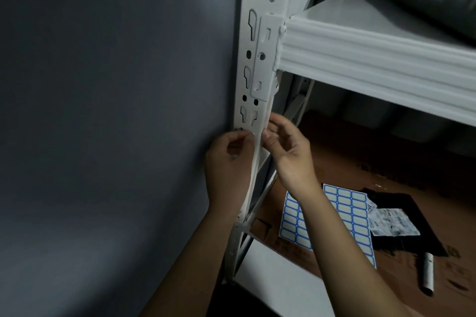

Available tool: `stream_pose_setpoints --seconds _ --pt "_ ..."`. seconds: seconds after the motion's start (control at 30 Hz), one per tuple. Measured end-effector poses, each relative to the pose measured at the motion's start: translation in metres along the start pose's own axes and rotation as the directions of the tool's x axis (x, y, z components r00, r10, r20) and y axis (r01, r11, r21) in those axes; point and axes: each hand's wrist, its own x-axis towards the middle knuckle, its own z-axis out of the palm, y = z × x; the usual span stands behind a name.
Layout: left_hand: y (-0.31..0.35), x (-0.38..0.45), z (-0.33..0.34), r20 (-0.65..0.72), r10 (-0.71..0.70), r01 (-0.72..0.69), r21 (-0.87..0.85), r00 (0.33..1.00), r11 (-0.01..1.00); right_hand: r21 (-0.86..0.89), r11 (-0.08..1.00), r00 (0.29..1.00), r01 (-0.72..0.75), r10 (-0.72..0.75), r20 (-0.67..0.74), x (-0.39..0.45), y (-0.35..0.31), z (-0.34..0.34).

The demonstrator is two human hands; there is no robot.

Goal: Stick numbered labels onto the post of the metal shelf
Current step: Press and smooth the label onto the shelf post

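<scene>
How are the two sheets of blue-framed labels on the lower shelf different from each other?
The left label sheet is largely covered by the right forearm, while the right label sheet shows almost whole. The right sheet reaches further back on the cardboard and also nearer the camera than the left sheet. Both carry rows of white labels with blue frames and lie flat.

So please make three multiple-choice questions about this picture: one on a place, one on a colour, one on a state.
1. Where do the label sheets lie?
A. on the brown board under the shelf
B. on the upper shelf
C. in the left hand

2. What colour are the label borders?
A. red
B. blue
C. green

3. What are the hands doing?
A. hanging idle
B. gripping the marker
C. both fingering at the post

Answers: 1 A, the sheets rest flat on the brown board. 2 B, blue frames show. 3 C, the left hand and right hand meet at the post; the marker lies untouched.
</scene>
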Motion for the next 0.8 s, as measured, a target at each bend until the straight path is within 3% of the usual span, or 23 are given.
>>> stream_pose_setpoints --seconds 0.8 --pt "0.0038 0.0002 0.0082 -0.006 -0.131 0.129 -0.134 0.991 0.983 0.031 0.999 1.0 0.008 -0.009 0.004 -0.0002 -0.0006 0.001"
